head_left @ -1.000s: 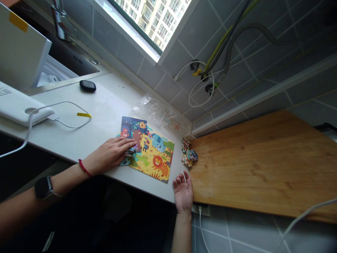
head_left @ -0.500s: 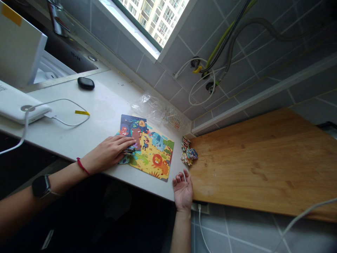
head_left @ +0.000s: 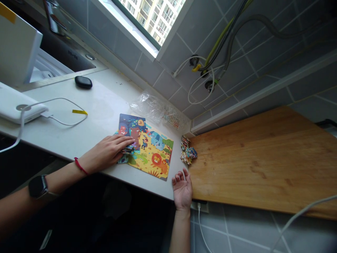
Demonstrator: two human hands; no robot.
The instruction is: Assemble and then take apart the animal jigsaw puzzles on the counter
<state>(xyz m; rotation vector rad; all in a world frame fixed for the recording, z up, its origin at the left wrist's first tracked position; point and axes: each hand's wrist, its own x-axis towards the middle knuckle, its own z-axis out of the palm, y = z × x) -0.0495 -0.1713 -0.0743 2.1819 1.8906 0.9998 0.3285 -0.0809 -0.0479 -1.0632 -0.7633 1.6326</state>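
A left hand [head_left: 105, 154] covers a small stack of jigsaw pieces [head_left: 128, 150] and part of a jungle-animal puzzle board [head_left: 155, 160], hiding whatever lies under the palm, while a loose pile of pieces [head_left: 187, 151] beside a wooden board [head_left: 250, 165] is too small to show its printed pictures. A thin pale sliver [head_left: 184, 176] by the fingers of the right hand [head_left: 182, 189] cannot be made out, and the print inside a clear plastic bag [head_left: 147, 107] is unreadable. A white panel [head_left: 15, 45] and a white power bank [head_left: 15, 109] run off the left edge of the frame, the wooden board off the right.
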